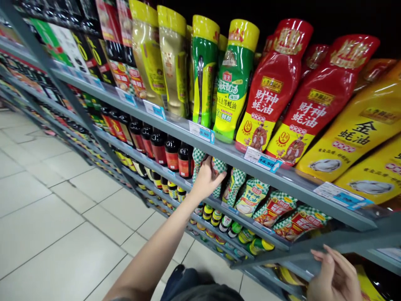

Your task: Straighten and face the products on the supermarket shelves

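Checked bottle [219, 164], top up, long axis vertical, left hand [206, 179] grasping it, right hand [337, 274] loosely open

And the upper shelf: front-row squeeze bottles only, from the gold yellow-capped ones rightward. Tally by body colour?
Gold bottles: 2
Green-and-yellow bottles: 2
Red bottles: 2
Yellow bottles: 2
Total: 8

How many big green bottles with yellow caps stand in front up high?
2: one green bottle next to a gold bottle, another green bottle next to a red bottle. More may hide behind.
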`<action>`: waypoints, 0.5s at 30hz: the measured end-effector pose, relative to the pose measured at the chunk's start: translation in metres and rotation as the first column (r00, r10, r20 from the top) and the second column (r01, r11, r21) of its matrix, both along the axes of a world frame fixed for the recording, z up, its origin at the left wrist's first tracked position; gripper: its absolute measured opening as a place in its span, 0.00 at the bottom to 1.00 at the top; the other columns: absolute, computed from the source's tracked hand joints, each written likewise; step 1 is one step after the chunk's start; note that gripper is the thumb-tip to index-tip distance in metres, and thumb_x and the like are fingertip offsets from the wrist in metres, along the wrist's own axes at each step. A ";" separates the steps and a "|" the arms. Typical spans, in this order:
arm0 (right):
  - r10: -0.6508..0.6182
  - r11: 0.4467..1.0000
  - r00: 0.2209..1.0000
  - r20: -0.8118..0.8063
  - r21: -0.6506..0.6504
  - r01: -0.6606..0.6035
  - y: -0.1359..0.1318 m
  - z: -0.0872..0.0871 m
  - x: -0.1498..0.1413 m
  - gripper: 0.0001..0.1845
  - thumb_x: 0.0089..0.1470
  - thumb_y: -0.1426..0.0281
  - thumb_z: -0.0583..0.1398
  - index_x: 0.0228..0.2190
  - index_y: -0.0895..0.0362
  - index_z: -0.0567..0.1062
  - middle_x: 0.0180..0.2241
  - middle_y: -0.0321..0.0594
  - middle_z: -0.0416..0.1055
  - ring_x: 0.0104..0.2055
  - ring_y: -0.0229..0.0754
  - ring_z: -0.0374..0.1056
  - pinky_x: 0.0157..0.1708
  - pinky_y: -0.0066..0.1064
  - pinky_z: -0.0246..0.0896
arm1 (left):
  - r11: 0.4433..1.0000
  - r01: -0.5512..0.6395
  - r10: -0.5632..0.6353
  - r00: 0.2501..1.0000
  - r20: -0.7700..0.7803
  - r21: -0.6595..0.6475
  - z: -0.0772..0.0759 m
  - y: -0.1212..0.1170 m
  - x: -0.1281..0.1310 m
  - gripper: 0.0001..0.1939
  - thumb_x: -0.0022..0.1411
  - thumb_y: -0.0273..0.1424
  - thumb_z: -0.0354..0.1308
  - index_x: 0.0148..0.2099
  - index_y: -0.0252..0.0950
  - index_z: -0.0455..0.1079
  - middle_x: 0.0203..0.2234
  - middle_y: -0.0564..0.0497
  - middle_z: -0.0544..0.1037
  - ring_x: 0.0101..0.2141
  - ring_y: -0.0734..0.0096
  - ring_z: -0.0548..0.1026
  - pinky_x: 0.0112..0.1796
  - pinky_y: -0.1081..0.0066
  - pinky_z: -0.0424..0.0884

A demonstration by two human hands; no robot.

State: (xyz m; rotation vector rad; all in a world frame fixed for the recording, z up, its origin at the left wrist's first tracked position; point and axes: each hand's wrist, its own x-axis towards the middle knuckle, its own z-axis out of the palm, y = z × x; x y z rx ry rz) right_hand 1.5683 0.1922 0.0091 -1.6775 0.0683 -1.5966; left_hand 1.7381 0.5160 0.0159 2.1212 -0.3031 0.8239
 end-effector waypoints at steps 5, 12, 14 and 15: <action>0.191 0.979 0.969 -0.155 -0.046 -0.200 0.054 -0.010 0.024 0.20 0.55 0.74 0.66 0.50 0.59 0.74 0.36 0.45 0.77 0.30 0.43 0.76 0.31 0.34 0.73 | 0.988 0.114 -0.108 0.992 -0.065 0.102 0.029 0.027 0.006 0.15 0.68 0.38 0.50 0.51 0.34 0.64 0.38 0.44 0.74 0.42 0.58 0.74 0.46 0.58 0.71; -0.007 0.881 0.890 -0.456 -0.425 -0.210 0.170 0.024 0.063 0.29 0.61 0.64 0.60 0.60 0.61 0.64 0.52 0.54 0.73 0.48 0.49 0.75 0.44 0.40 0.76 | 0.881 0.183 -0.168 0.983 -0.074 0.436 0.046 0.044 0.024 0.13 0.68 0.35 0.50 0.49 0.36 0.70 0.41 0.41 0.77 0.45 0.53 0.75 0.45 0.59 0.72; -0.179 0.852 0.860 -0.478 -0.512 -0.108 0.195 0.035 0.075 0.36 0.63 0.57 0.58 0.62 0.66 0.59 0.54 0.61 0.70 0.51 0.55 0.72 0.48 0.46 0.73 | 0.875 0.162 -0.130 0.986 -0.100 0.457 0.055 0.046 0.021 0.15 0.67 0.39 0.54 0.48 0.35 0.72 0.37 0.41 0.78 0.43 0.52 0.77 0.42 0.60 0.73; -0.254 0.834 0.842 -0.476 -0.549 -0.058 0.205 0.039 0.081 0.37 0.63 0.55 0.57 0.62 0.69 0.59 0.53 0.63 0.70 0.52 0.58 0.71 0.49 0.47 0.72 | 0.877 0.136 -0.092 0.989 -0.118 0.461 0.059 0.046 0.018 0.16 0.65 0.41 0.55 0.47 0.34 0.73 0.35 0.41 0.79 0.42 0.51 0.77 0.40 0.61 0.73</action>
